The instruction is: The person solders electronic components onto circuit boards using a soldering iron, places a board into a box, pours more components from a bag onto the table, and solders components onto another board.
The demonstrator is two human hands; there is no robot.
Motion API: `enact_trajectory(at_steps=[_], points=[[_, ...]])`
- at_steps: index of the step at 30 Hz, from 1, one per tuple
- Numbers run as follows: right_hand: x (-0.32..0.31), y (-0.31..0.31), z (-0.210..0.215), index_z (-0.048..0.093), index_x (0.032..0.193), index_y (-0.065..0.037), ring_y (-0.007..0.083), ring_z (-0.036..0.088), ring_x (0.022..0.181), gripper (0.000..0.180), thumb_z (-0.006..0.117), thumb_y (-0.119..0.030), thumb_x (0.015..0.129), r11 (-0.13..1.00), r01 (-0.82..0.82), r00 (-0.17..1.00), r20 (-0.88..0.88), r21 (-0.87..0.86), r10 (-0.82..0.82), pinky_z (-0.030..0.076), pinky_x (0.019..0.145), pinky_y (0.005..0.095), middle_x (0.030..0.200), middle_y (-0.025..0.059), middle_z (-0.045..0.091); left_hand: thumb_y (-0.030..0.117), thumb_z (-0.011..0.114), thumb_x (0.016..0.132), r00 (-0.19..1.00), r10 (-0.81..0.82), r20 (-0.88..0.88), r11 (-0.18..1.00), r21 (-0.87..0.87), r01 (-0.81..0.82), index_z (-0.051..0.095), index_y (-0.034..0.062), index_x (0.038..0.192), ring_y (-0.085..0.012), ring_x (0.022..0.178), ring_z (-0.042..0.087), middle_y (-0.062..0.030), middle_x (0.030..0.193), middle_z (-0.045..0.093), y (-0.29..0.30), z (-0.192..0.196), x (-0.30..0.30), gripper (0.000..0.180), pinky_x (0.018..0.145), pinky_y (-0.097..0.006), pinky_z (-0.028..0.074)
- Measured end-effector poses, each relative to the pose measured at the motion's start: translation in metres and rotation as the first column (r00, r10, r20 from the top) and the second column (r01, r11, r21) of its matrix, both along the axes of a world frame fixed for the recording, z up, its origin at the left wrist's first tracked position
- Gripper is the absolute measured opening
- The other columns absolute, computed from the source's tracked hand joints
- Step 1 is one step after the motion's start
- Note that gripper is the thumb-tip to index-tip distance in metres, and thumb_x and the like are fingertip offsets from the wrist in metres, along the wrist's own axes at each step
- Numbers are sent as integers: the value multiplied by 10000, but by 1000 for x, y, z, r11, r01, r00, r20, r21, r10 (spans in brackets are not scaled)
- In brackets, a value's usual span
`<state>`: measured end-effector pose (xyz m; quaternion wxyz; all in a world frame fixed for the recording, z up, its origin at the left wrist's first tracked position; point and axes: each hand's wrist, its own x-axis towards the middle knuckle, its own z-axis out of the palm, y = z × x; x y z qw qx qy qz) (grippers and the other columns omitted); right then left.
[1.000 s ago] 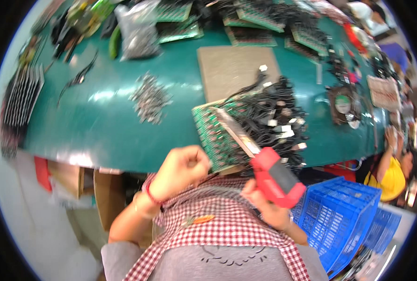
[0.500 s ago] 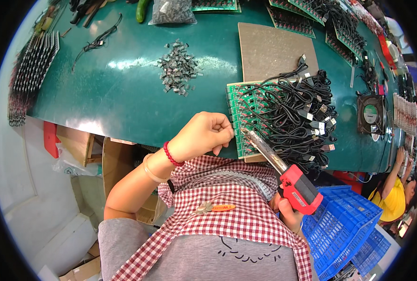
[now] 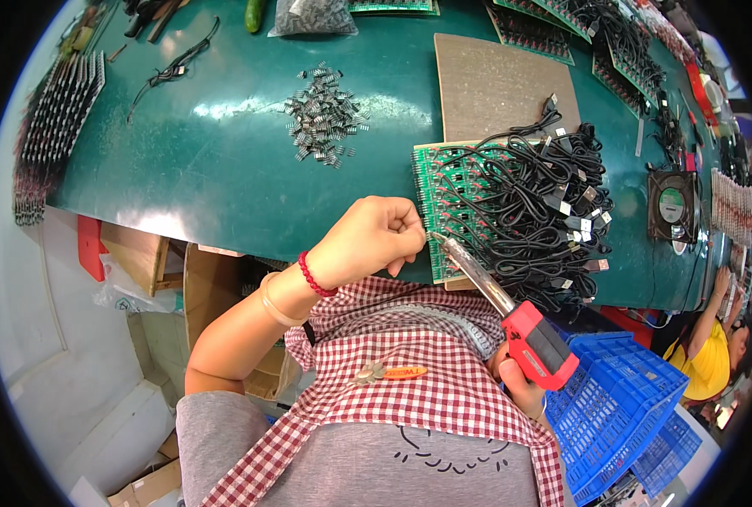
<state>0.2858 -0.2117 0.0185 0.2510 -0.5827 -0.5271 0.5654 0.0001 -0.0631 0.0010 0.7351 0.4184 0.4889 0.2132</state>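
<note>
My left hand (image 3: 384, 237) is closed in a pinch at the left edge of a green circuit board panel (image 3: 433, 198). Whatever lies between its fingertips is too small to make out. In my right hand (image 3: 521, 384) is a red and black soldering iron (image 3: 538, 342), partly hiding my fingers. The iron's metal barrel slants up and left, its tip meeting the panel's left edge right beside my left fingertips. Black USB cables (image 3: 545, 211) with metal plugs lie bunched over the panel's right side. A heap of small black multi-pin parts (image 3: 325, 114) rests farther back on the green table.
A brown board (image 3: 507, 89) lies behind the panel. A bag of dark parts (image 3: 312, 17) and a cucumber (image 3: 256, 15) are at the back. Stacked boards (image 3: 61, 127) stand far left. A square fan (image 3: 672, 205) sits right; blue crates (image 3: 617, 406) stand below, near a person in yellow (image 3: 704, 359).
The view has shifted slightly. The iron's tip now sits closer to my left fingertips at the panel's edge; both hands keep their grips.
</note>
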Motion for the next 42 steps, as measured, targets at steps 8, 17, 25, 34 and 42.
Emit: enact_trajectory(at_steps=[8,17,25,34,42], points=[[-6,2,6,588,797,-44,185,529,673,69,638,-85,774,998,51,997,-53,23,-49,421,614,329,758,55,563,13,535,807,1000,14,-14,1000,14,-13,523,-9,762,-47,526,491,6,668,520,-2,-1,1,51,471,-180,382],[-8,2,6,588,794,-39,183,529,668,47,624,-45,766,997,77,996,-46,28,-76,419,612,324,744,46,565,20,539,810,1000,23,-16,999,23,-23,526,-8,762,-46,522,491,8,657,519,-2,2,1,57,466,-180,380],[-6,1,8,592,742,-49,204,545,656,51,641,-64,735,999,30,999,44,16,-30,421,600,332,717,53,575,33,540,815,999,28,-29,999,30,-27,529,-3,753,-44,517,489,9,647,517,-3,0,2,72,461,-180,378],[-13,-5,9,578,804,-18,144,514,647,30,599,-13,784,985,161,982,-107,54,-155,409,581,298,738,41,560,43,546,813,999,30,-44,998,51,-27,531,-4,753,-44,515,487,8,644,517,-4,1,2,77,461,-181,380],[-22,9,28,576,863,10,118,512,674,40,565,-11,832,990,144,968,-203,-15,-144,423,614,271,763,32,560,35,551,802,999,37,-39,999,39,-35,539,-9,756,-48,508,491,1,646,525,-3,1,3,64,454,-183,379]])
